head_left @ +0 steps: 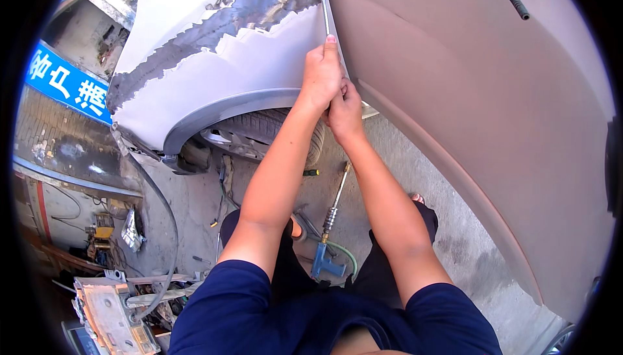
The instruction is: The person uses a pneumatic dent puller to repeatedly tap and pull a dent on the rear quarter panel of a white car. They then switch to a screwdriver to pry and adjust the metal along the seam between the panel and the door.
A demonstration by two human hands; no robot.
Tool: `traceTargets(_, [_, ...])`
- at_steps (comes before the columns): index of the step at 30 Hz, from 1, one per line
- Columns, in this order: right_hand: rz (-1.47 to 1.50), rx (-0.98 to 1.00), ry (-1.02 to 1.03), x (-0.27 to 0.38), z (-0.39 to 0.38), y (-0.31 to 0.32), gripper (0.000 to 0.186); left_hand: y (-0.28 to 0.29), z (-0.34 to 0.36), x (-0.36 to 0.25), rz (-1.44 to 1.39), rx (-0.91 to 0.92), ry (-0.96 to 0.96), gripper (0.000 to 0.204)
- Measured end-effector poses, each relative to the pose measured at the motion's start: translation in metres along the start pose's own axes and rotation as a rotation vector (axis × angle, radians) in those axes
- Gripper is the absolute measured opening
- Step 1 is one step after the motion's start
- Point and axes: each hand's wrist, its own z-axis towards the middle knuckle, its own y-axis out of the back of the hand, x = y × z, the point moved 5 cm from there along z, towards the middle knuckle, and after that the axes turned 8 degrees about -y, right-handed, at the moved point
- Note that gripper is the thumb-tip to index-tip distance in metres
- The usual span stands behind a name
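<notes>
Both my hands are closed, one above the other, around a screwdriver-like tool (326, 21) with a slim metal shaft. My left hand (321, 73) is the upper one, its thumb lying along the tool toward the shaft. Just below it, my right hand (347, 111) wraps the lower end; the handle is hidden in the fingers. The tip points away from me into the seam between the silver car fender (259, 56) and the open door (467, 95). A jagged strip of bare, dented metal (243, 12) crosses the fender above the wheel arch.
Below the arch is the tire (263, 128). A blue air gun (328, 263) with a long metal nozzle and hose stands between my legs. A yellow-black handle (311, 172) lies nearby. A black cable (170, 225) hangs at left, above a worn machine (113, 316).
</notes>
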Motion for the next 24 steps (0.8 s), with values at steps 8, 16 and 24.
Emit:
traceTargets(8, [0.000, -0.003, -0.040, 0.004, -0.005, -0.005, 0.022, 0.002, 0.000, 0.007, 0.053, 0.004, -0.010, 0.048])
traceTargets(16, [0.021, -0.027, -0.011, 0.012, -0.004, -0.003, 0.023, -0.005, 0.006, -0.004, 0.041, 0.016, -0.060, 0.048])
traceTargets(24, [-0.115, -0.010, 0.075, 0.026, 0.010, 0.001, 0.024, -0.015, 0.004, -0.019, -0.065, -0.010, -0.011, 0.049])
